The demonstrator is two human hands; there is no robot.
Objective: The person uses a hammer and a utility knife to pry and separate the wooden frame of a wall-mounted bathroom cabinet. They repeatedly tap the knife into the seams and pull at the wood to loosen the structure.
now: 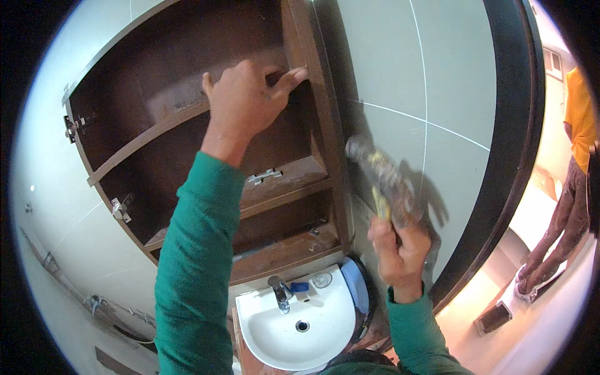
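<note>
My left hand (245, 103) is raised to the right side frame of a brown wooden cabinet (322, 119). Its thumb and forefinger come together against the frame's front edge, the other fingers curl, and anything pinched there is too small to make out. To the right, in front of the grey tiled wall, my right hand (401, 250) grips a claw hammer (389, 175). The hammer's head is up, its round face toward the cabinet, and motion blurs it. Both my arms wear green sleeves.
Below the cabinet is a white washbasin (256, 334) with a chrome tap (279, 294) and a small blue object (300, 287). Metal hinges (121, 209) stick out at the cabinet's left edge. A loose hinge (265, 177) lies on a shelf. Beyond the dark door frame (500, 187) stands another person (578, 131).
</note>
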